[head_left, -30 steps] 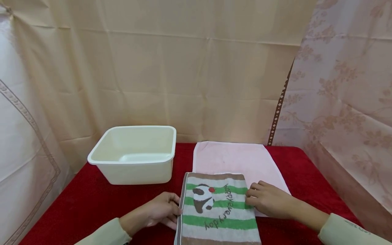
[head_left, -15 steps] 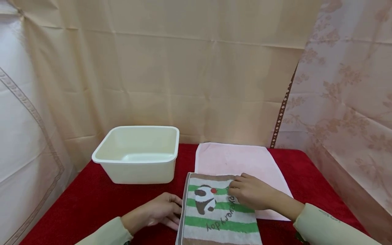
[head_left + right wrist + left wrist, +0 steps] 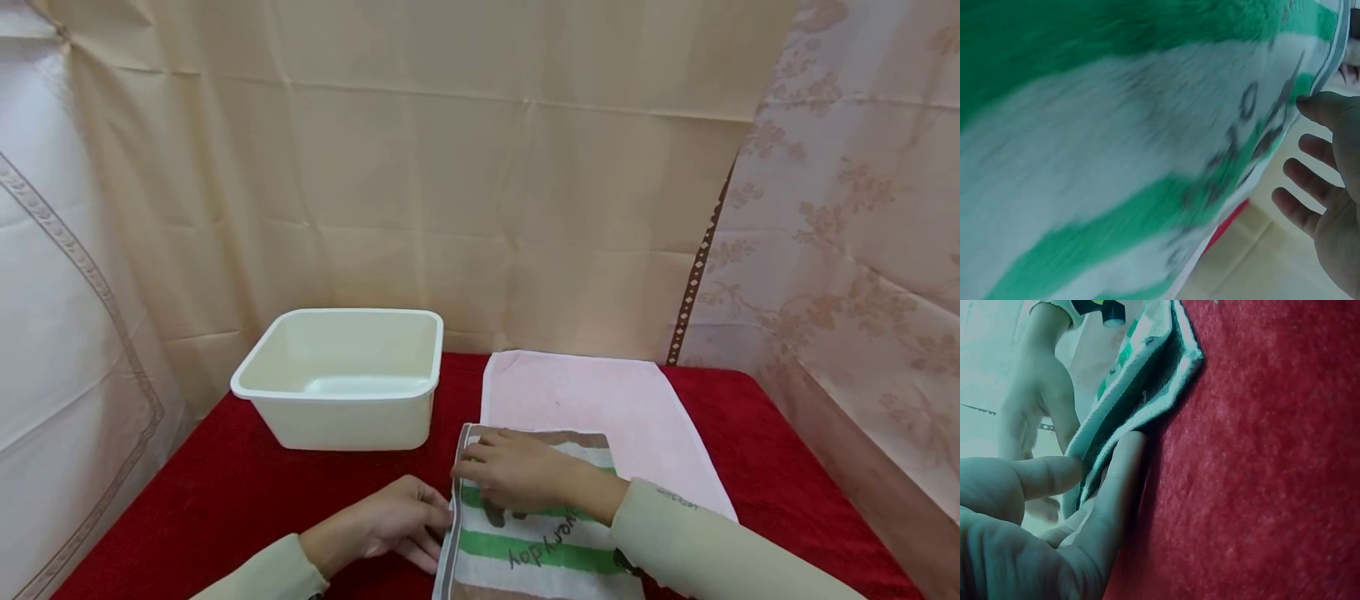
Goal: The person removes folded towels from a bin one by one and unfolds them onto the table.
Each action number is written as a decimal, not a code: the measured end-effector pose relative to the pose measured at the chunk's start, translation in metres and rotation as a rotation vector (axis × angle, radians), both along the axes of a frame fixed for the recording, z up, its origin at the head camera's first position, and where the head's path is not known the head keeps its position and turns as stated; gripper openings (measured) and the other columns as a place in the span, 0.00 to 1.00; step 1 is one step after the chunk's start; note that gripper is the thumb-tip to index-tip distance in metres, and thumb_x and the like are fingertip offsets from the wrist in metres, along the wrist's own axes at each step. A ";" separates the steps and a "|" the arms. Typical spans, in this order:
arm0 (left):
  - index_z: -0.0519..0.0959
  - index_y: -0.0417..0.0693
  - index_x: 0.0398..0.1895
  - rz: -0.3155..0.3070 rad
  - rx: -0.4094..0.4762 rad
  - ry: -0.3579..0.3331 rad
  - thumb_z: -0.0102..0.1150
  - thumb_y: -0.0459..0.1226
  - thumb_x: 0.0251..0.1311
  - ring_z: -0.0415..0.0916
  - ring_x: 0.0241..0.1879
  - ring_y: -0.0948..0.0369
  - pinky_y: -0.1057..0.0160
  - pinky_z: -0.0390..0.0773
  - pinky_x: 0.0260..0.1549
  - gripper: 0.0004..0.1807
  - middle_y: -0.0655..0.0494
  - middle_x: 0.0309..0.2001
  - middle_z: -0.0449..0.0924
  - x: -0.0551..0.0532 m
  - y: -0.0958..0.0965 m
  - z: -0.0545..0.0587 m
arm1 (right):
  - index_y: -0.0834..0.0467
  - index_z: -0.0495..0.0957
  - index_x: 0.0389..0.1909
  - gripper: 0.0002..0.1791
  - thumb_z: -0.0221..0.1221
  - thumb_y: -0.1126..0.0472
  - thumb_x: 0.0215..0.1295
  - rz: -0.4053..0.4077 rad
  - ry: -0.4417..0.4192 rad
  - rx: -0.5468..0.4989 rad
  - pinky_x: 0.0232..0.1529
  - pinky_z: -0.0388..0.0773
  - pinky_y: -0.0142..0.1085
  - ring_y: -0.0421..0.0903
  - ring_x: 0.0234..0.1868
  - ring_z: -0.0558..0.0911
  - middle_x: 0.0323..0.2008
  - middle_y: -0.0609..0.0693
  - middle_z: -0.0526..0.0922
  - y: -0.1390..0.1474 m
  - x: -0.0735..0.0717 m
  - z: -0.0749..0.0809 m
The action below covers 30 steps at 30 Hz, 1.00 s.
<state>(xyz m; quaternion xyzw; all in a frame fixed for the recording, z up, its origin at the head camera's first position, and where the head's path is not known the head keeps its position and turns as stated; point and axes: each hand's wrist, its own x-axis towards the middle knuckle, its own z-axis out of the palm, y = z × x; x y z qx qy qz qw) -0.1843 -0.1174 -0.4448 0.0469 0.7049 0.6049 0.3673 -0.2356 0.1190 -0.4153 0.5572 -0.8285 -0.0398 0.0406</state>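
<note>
A folded towel (image 3: 555, 554) with green and white stripes, brown ends and a panda print lies at the front of the table. At its left edge my left hand (image 3: 405, 521) pinches the folded layers, thumb above and fingers underneath, as the left wrist view shows the towel edge (image 3: 1094, 434) between them. My right hand (image 3: 517, 471) reaches across the towel's far left part and covers most of the panda. In the right wrist view that hand (image 3: 1335, 169) has its fingers spread, the thumb touching the cloth near the edge. A pink towel (image 3: 585, 392) lies flat beyond, partly under the striped one.
A cream plastic basin (image 3: 345, 421) stands at the back left, with nothing seen inside. The table has a red cloth (image 3: 247, 517). A beige curtain (image 3: 420, 183) hangs behind, and a floral pink curtain (image 3: 862, 250) borders the right side.
My right hand has swept left across the striped towel, from its right edge to near its far left corner. The left hand has stayed at the left edge.
</note>
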 end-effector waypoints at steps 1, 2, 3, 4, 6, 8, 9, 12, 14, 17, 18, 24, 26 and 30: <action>0.83 0.35 0.48 -0.003 -0.004 -0.004 0.58 0.34 0.71 0.87 0.28 0.56 0.55 0.87 0.32 0.11 0.42 0.36 0.87 0.001 0.000 0.001 | 0.44 0.74 0.67 0.24 0.61 0.57 0.71 0.011 0.005 0.003 0.65 0.73 0.40 0.44 0.62 0.75 0.59 0.42 0.79 -0.004 0.000 -0.001; 0.84 0.35 0.48 -0.006 -0.008 -0.008 0.58 0.34 0.71 0.87 0.28 0.57 0.55 0.87 0.32 0.11 0.42 0.36 0.87 0.002 0.000 0.001 | 0.43 0.74 0.67 0.24 0.61 0.57 0.71 0.026 0.022 0.006 0.64 0.73 0.39 0.43 0.60 0.75 0.59 0.41 0.79 -0.008 -0.001 -0.003; 0.84 0.35 0.48 -0.006 -0.009 -0.011 0.57 0.34 0.71 0.87 0.28 0.57 0.55 0.87 0.32 0.11 0.42 0.35 0.87 0.003 0.001 0.002 | 0.42 0.75 0.66 0.23 0.61 0.57 0.71 0.034 0.024 0.007 0.64 0.73 0.38 0.43 0.59 0.75 0.59 0.41 0.79 -0.011 -0.001 -0.005; 0.84 0.35 0.47 -0.004 -0.010 -0.013 0.57 0.33 0.71 0.86 0.27 0.58 0.55 0.87 0.32 0.11 0.42 0.35 0.87 0.004 0.002 0.002 | 0.42 0.76 0.65 0.23 0.61 0.57 0.71 0.038 0.023 0.007 0.63 0.73 0.37 0.42 0.58 0.75 0.59 0.40 0.80 -0.013 -0.001 -0.006; 0.84 0.35 0.46 0.001 -0.012 -0.015 0.57 0.33 0.70 0.86 0.27 0.58 0.55 0.87 0.32 0.10 0.43 0.34 0.86 0.006 0.003 0.001 | 0.41 0.79 0.62 0.20 0.61 0.58 0.71 0.045 0.009 0.000 0.62 0.73 0.36 0.42 0.58 0.75 0.59 0.40 0.80 -0.015 -0.001 -0.007; 0.84 0.35 0.45 0.007 -0.013 -0.013 0.57 0.33 0.70 0.86 0.26 0.58 0.55 0.87 0.31 0.10 0.42 0.34 0.86 0.007 0.004 0.001 | 0.41 0.82 0.57 0.16 0.61 0.58 0.71 0.065 0.016 -0.020 0.61 0.73 0.34 0.41 0.57 0.76 0.57 0.40 0.81 -0.016 -0.002 -0.009; 0.84 0.35 0.45 0.010 -0.016 -0.012 0.58 0.33 0.70 0.86 0.26 0.58 0.55 0.87 0.31 0.10 0.42 0.33 0.86 0.007 0.004 0.001 | 0.42 0.83 0.54 0.14 0.61 0.58 0.72 0.076 0.019 -0.035 0.61 0.73 0.33 0.41 0.57 0.76 0.55 0.39 0.82 -0.016 -0.003 -0.010; 0.85 0.35 0.45 0.011 -0.026 -0.013 0.59 0.33 0.70 0.86 0.27 0.58 0.56 0.87 0.31 0.10 0.42 0.34 0.87 0.007 0.004 0.000 | 0.43 0.85 0.47 0.09 0.62 0.58 0.71 0.108 0.061 -0.067 0.56 0.74 0.30 0.40 0.52 0.77 0.50 0.39 0.83 -0.013 -0.003 -0.009; 0.85 0.35 0.45 0.012 -0.033 -0.016 0.59 0.33 0.70 0.86 0.27 0.58 0.56 0.87 0.31 0.10 0.43 0.34 0.87 0.007 0.003 0.000 | 0.44 0.85 0.46 0.09 0.63 0.59 0.69 0.111 0.058 -0.089 0.54 0.74 0.28 0.39 0.48 0.77 0.47 0.39 0.84 -0.009 -0.002 -0.006; 0.85 0.34 0.44 0.016 -0.027 -0.013 0.59 0.33 0.69 0.86 0.27 0.57 0.56 0.87 0.31 0.10 0.43 0.34 0.87 0.006 0.005 0.000 | 0.48 0.85 0.45 0.10 0.65 0.62 0.65 0.102 0.040 -0.121 0.52 0.76 0.27 0.38 0.46 0.79 0.45 0.41 0.85 0.006 0.003 0.003; 0.85 0.34 0.44 0.019 -0.026 -0.009 0.59 0.32 0.69 0.86 0.27 0.57 0.56 0.87 0.30 0.09 0.42 0.34 0.87 0.006 0.005 0.000 | 0.49 0.85 0.45 0.10 0.66 0.63 0.64 0.098 0.032 -0.133 0.51 0.76 0.26 0.38 0.45 0.79 0.45 0.41 0.85 0.013 0.005 0.006; 0.83 0.33 0.44 0.045 -0.014 0.017 0.59 0.32 0.68 0.85 0.27 0.56 0.53 0.87 0.30 0.10 0.43 0.35 0.86 0.002 0.009 0.000 | 0.49 0.82 0.41 0.09 0.65 0.63 0.61 0.096 0.088 -0.174 0.48 0.80 0.30 0.39 0.45 0.79 0.44 0.42 0.83 0.065 0.013 0.014; 0.83 0.33 0.45 0.055 -0.012 0.021 0.59 0.32 0.67 0.85 0.27 0.56 0.52 0.88 0.30 0.10 0.43 0.36 0.86 -0.001 0.010 0.000 | 0.49 0.80 0.40 0.09 0.64 0.63 0.59 0.090 0.125 -0.182 0.48 0.80 0.33 0.39 0.44 0.78 0.43 0.41 0.82 0.086 0.014 0.014; 0.81 0.34 0.46 0.076 -0.009 0.028 0.59 0.32 0.67 0.85 0.28 0.55 0.51 0.88 0.31 0.10 0.43 0.37 0.85 -0.007 0.012 0.000 | 0.50 0.76 0.36 0.13 0.65 0.66 0.51 0.070 0.187 -0.218 0.45 0.79 0.35 0.40 0.42 0.77 0.42 0.42 0.80 0.131 0.016 0.017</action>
